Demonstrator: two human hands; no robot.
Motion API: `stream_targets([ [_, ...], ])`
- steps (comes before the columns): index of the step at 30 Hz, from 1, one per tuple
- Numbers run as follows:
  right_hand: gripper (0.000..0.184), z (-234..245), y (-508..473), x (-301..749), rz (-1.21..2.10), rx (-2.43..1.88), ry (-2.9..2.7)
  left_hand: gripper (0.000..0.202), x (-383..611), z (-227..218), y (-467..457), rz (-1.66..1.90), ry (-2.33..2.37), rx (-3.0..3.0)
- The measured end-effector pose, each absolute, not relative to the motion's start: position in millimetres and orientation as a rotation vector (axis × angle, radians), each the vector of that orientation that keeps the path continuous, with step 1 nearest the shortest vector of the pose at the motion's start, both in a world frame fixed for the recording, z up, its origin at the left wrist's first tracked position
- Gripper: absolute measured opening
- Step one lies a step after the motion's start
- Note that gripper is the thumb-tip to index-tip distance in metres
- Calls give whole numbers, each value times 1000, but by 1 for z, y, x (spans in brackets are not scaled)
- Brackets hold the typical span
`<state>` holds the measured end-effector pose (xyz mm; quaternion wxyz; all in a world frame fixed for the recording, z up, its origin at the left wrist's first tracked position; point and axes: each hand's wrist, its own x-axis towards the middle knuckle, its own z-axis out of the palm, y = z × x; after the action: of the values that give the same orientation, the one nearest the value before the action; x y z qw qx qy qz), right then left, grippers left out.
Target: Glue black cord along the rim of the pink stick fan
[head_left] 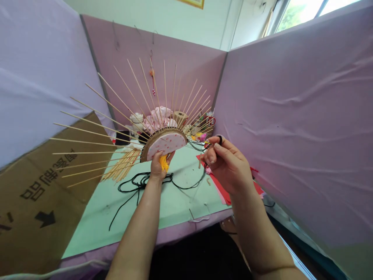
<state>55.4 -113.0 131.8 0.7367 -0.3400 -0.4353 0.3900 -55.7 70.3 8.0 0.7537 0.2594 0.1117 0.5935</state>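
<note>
Left hand clamped on base of spoked disc, upright over table. Right hand pinches black cord between fingertips. Judged: cord-working stage; calls for steady disc, untangled slack.

I read the half-disc as pale pink sprinkled with small red dots, its rim cardboard brown. The sticks are a light wood tan. At my left hand the tassel is bright yellow. The cord, also at my right hand, is black. The tabletop is mint green. A red paper sheet shows a pink one under it. The partition cloth is plain mauve-pink. The cardboard panel is brown with black characters and a black arrow. The fabric flowers are soft pink.
</note>
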Motion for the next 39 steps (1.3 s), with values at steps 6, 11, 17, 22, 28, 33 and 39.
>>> stream_targets([
  [6, 27, 123, -132, 27, 977, -1040, -1745, 37, -54, 9, 64, 1306, 281, 611],
  [11, 29, 84, -106, 45, 774, -1420, -1909, 40, -54, 4, 64, 1277, 329, 596],
  [17, 35, 37, -35, 99, 490, -1383, -826, 44, -53, 4, 63, 1257, 309, 593],
  [22, 45, 34, -18, 103, 792, -1057, -587, 41, -54, 1, 61, 1189, 237, 604],
  [28, 37, 39, -19, 90, 798, -927, -579, 41, -55, -3, 62, 1165, 220, 560],
  [33, 34, 29, -37, 121, 415, -1281, -887, 37, -57, -2, 63, 1141, 224, 514],
  [39, 19, 0, -67, 189, 82, -2285, -1321, 32, -58, -1, 66, 1157, 223, 511],
])
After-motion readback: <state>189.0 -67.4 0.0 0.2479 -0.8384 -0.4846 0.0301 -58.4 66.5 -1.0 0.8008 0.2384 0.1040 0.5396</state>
